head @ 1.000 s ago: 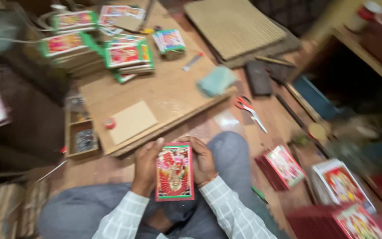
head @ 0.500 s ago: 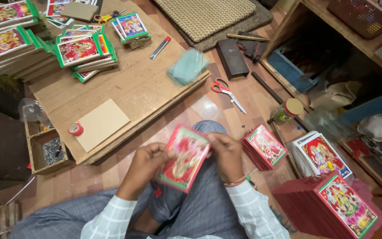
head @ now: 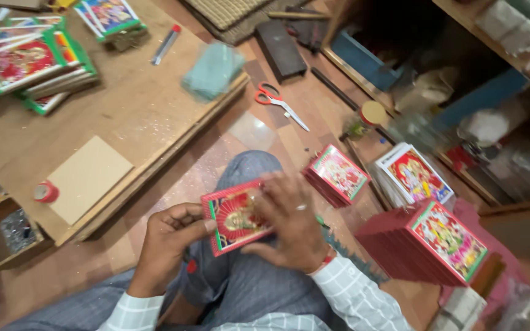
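Note:
A red-bordered picture card [head: 235, 216] with a colourful printed figure sits above my lap. My left hand [head: 168, 238] grips its left edge, thumb on top. My right hand [head: 291, 225], with a ring on one finger, lies flat over the card's right half, covering that part. Both hands hold the card over my knee in grey trousers [head: 246, 171].
A low wooden board [head: 136, 110] carries stacks of green-bordered cards [head: 29, 67], a teal cloth [head: 213, 70], a pen and a cardboard sheet [head: 87, 178]. Scissors [head: 277, 101] lie on the floor. Red card stacks [head: 338, 175] [head: 437, 242] stand at my right; a small box [head: 1, 233] at left.
The view has swung right and down. The card has tilted further, and my right hand has slid over its face. The card stacks at right are now closer in view.

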A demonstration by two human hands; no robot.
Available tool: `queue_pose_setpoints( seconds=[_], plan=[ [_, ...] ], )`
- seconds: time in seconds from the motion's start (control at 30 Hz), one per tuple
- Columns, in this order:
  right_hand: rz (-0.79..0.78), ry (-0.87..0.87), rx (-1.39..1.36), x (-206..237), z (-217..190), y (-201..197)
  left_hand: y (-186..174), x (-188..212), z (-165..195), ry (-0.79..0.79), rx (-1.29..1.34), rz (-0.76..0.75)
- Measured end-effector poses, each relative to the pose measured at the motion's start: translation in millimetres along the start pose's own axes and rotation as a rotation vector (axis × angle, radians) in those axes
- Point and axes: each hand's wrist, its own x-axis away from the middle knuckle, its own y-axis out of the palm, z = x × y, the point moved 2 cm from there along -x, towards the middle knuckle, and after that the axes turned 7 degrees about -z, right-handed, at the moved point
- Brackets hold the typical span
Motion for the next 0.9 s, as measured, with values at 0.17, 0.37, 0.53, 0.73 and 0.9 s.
queue_pose_setpoints(
  seconds=[0.17, 0.37, 0.53, 0.73, 0.9],
  plan=[
    [-0.189, -0.036, -0.066, -11.3, -7.0, -8.3, 21.1, -10.4, 5.6, -0.024, -0.016, -0.058],
    [-0.093, 0.104, -0.011, -2.3, 0.0, 1.7, 73.5, -10.6, 15.9, 0.161, -0.704, 0.236],
    [-0.103, 0.416, -0.025, 15.7, 70.2, 8.3, 80.5, -10.0, 35.4, 0.472, -0.735, 0.236],
    [-0.078, 0.79, 0.214, 62.7, 198.4, 17.0, 20.0, -0.2, 20.4, 0.132, -0.498, 0.3],
    [-0.288, 0.939, 0.191, 87.5, 234.2, 43.3, -28.8, 13.5, -21.0, 0.038, -0.375, 0.321]
  ],
)
